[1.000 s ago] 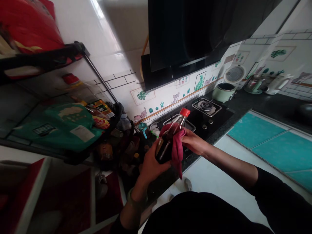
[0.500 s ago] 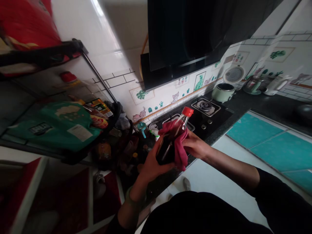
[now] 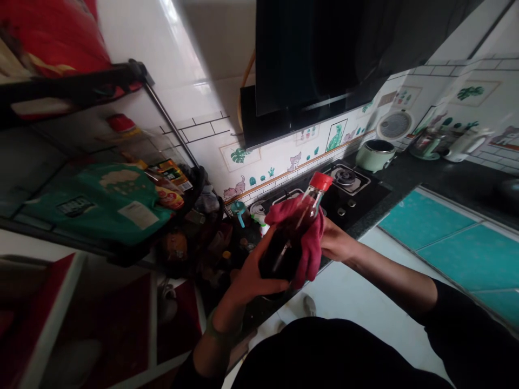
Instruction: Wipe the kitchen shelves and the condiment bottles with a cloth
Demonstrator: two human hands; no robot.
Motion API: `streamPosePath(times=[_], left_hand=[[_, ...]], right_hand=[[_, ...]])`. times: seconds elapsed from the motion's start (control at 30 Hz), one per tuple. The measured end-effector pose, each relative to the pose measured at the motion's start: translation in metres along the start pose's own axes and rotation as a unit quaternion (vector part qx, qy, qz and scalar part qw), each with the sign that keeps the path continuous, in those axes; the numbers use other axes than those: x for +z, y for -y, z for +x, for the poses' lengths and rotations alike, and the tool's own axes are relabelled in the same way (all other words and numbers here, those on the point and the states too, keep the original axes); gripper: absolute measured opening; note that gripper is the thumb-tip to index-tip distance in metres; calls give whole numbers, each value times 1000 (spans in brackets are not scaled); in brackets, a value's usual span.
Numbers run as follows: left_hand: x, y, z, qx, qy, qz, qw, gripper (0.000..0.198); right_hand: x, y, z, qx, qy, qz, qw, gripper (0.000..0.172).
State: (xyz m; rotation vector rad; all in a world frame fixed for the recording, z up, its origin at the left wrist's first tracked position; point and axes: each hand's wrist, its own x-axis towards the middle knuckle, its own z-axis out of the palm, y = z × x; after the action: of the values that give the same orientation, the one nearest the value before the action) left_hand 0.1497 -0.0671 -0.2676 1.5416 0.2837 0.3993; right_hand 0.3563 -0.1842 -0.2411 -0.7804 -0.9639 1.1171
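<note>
Bottle (image 3: 277,260), red cap (image 3: 323,180) up, tilted right

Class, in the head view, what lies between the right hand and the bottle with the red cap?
In the head view, a crumpled dark-pink cloth lies between the right hand and the bottle.

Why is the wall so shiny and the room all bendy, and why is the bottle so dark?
In the head view, glare makes a bright streak on the white wall tiles. Also in the head view, the shelf's metal pole leans and the room looks stretched, probably from a wide lens. In that same view, the glass bottle looks almost black with thin highlights, and the red cloth looks dim.
</note>
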Motion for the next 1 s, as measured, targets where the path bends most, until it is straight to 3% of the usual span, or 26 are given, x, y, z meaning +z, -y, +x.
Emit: streamPosePath(times=[0.1, 0.2, 0.37, 0.53, 0.6, 0.73, 0.83, 0.93, 1.0], left_hand=[[-7, 2, -2, -26, 31, -48, 998, 127], [-8, 1, -2, -40, 25, -31, 998, 127], [3, -3, 5, -11, -59, 97, 994, 112], [11, 7, 17, 30, -147, 239, 959, 114], [12, 8, 17, 28, -161, 266, 950, 115], [9, 3, 9, 14, -145, 166, 975, 101], [1, 2, 1, -17, -73, 34, 997, 89], [-9, 6, -5, -60, -12, -72, 995, 93], [-13, 8, -7, -87, 21, -128, 988, 94]], right_hand=[[-5, 6, -1, 29, 51, 28, 998, 56], [-3, 8, -1, 39, 47, 32, 998, 61], [14, -1, 10, -1, -60, 28, 998, 52], [31, -23, 35, -67, -253, -43, 964, 45], [33, -27, 40, -74, -267, -62, 959, 45], [30, -19, 32, -55, -178, -60, 981, 49], [24, -8, 20, -42, -83, -32, 995, 46], [18, 0, 12, -20, 15, -29, 999, 43], [15, 3, 11, -9, 41, -39, 998, 46]])
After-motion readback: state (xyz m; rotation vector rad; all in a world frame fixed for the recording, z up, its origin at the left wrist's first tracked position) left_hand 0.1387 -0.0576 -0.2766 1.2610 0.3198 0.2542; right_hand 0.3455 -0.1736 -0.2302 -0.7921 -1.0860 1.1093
